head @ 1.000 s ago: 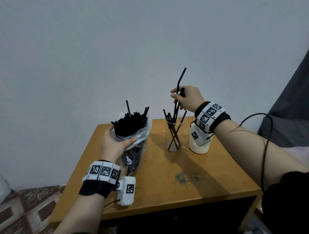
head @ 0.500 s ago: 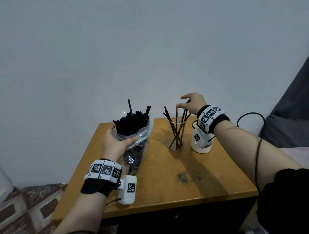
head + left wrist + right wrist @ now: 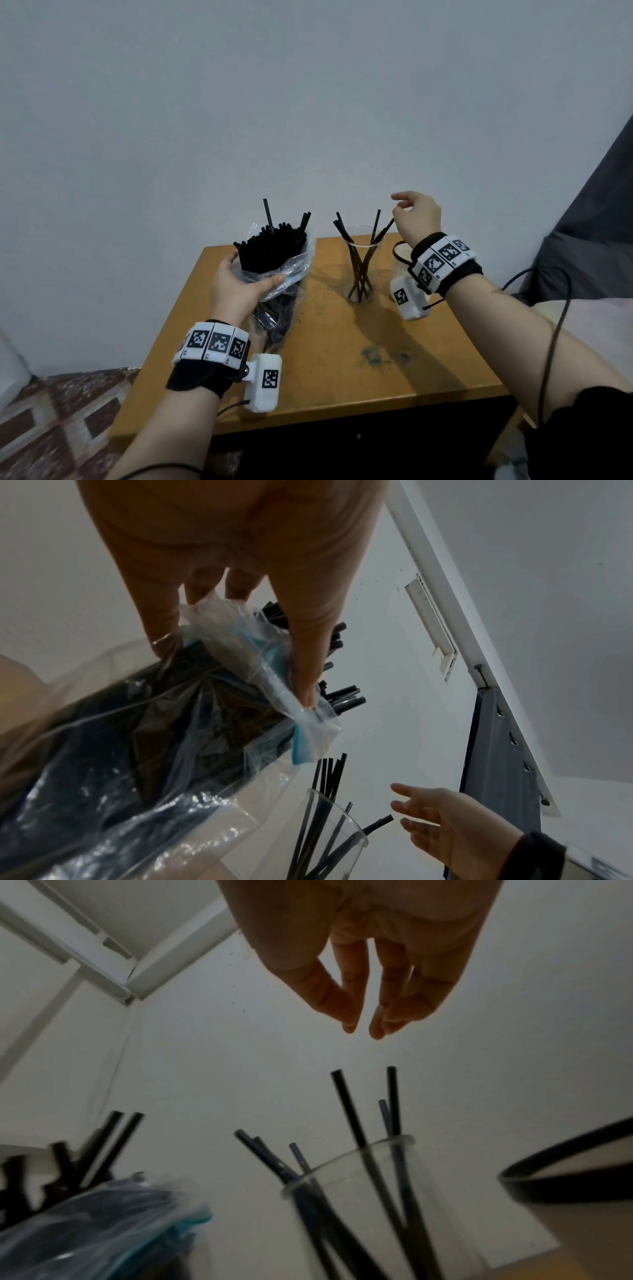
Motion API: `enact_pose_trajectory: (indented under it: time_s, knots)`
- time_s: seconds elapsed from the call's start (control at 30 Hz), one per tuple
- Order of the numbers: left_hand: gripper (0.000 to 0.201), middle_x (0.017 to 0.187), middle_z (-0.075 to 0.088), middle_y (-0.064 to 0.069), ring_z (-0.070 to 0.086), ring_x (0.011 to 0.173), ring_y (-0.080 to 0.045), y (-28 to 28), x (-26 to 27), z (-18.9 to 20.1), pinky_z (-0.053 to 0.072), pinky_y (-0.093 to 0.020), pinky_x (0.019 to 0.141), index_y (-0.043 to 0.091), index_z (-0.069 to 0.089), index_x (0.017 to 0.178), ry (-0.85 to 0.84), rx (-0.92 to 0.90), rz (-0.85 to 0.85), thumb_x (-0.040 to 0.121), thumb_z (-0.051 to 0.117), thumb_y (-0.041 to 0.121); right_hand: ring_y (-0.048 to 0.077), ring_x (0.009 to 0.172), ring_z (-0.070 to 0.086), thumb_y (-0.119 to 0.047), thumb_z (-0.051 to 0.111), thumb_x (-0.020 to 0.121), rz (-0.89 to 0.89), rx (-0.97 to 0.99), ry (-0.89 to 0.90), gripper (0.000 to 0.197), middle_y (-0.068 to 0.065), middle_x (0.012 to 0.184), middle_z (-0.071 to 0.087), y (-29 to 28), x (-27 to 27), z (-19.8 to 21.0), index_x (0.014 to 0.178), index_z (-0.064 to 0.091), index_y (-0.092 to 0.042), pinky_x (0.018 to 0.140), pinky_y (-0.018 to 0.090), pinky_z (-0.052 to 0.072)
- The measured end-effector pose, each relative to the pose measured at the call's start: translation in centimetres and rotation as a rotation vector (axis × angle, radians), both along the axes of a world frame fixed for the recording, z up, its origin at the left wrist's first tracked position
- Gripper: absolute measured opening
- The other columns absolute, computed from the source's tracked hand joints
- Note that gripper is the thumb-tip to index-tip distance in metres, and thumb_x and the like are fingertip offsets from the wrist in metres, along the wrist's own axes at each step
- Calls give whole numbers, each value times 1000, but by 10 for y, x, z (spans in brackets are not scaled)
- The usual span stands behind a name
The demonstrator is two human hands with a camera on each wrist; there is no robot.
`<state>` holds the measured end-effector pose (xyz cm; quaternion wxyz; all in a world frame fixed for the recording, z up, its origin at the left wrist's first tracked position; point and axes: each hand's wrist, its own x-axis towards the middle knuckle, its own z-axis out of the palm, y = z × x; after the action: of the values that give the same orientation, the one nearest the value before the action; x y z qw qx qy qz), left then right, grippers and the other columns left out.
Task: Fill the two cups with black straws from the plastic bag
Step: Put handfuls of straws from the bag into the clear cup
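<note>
The left hand (image 3: 236, 291) held the plastic bag (image 3: 284, 274) upright at the left rear of the wooden bench (image 3: 342, 359). Its grip was closed around the bag's upper part, thumb across the near side and fingers behind, the thumb (image 3: 304, 653) pressing the crumpled film against the bundle. The black straws (image 3: 270, 248) stood packed in the bag, their ends projecting above its mouth, one standing higher than the rest.

The right hand (image 3: 419, 216) was above and just right of the clear cup (image 3: 359, 270). Its grip was empty: fingers loosely extended and slightly curved, fingertips (image 3: 377, 1031) near one another with a small gap, touching nothing. The wrist view showed them apart from the straw ends below.

The clear cup stood at mid-rear of the bench and held several straws (image 3: 359, 253) leaning crossed against its rim. The second cup (image 3: 400, 263), white with a dark rim, stood just right of it, partly hidden behind the right wrist; its contents could not be determined.
</note>
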<state>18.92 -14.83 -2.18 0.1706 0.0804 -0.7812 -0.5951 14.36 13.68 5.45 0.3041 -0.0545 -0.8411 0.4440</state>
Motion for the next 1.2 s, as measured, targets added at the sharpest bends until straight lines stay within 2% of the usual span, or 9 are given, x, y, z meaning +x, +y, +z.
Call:
enact_pose_trajectory:
  time_s: [0.23,0.33,0.4,0.5,0.57,0.77,0.87,1.0,1.2]
  knots:
    - [105,148,42,-11,44,132,-27,10,14,2,40,-40,107,11,33,147,12,34,-49,59,90,16,5,80,56,-7,54,85,260,-52,12,26,-1,94,66,-44,40,-5,99,69,-22,71,18,46]
    - [105,146,44,-12,46,129,-25,12,21,3,40,-38,106,9,33,146,27,56,-62,58,90,15,12,86,61,-10,64,82,380,-100,-63,29,-3,92,65,-63,53,-12,109,66,-21,86,32,53]
    - [105,146,44,-12,46,130,-25,13,25,3,41,-38,105,9,34,145,35,61,-73,58,90,16,15,92,60,-14,72,79,451,-151,-135,47,0,101,62,-72,59,-18,124,57,-17,92,37,51]
    - [105,146,44,-11,47,129,-25,15,32,5,42,-40,106,11,36,144,37,59,-97,56,91,18,13,96,53,-21,79,75,485,-130,-194,73,1,115,56,-81,63,-27,138,43,-13,87,30,49]
    - [104,145,45,-9,48,128,-25,15,35,6,44,-43,105,13,38,144,43,63,-116,55,92,19,11,93,50,-26,80,74,479,-83,-185,76,0,117,55,-84,65,-28,139,43,-14,80,26,44]
    - [100,138,49,-4,52,122,-21,17,43,3,45,-42,104,15,40,141,58,48,-137,55,91,17,-3,73,42,-29,76,77,404,57,-75,32,-7,100,52,-89,64,-29,108,69,-22,69,17,36]
    - [100,132,50,0,50,115,-14,17,44,4,44,-35,102,14,39,142,58,58,-147,57,91,16,0,72,44,-26,74,79,370,68,-50,17,-7,95,53,-92,63,-31,95,71,-23,64,14,35]
    - [100,142,47,-6,48,120,-17,15,42,5,43,-39,104,14,38,143,55,57,-134,58,90,17,2,63,50,-22,71,83,369,68,-36,5,-14,73,54,-93,66,-25,86,68,-23,57,14,35]
    - [102,140,50,-4,51,123,-21,18,41,0,46,-46,103,18,40,141,52,26,-141,54,92,23,10,82,61,-24,76,78,404,123,-26,43,-6,95,65,-106,76,-23,118,62,-17,75,20,49]
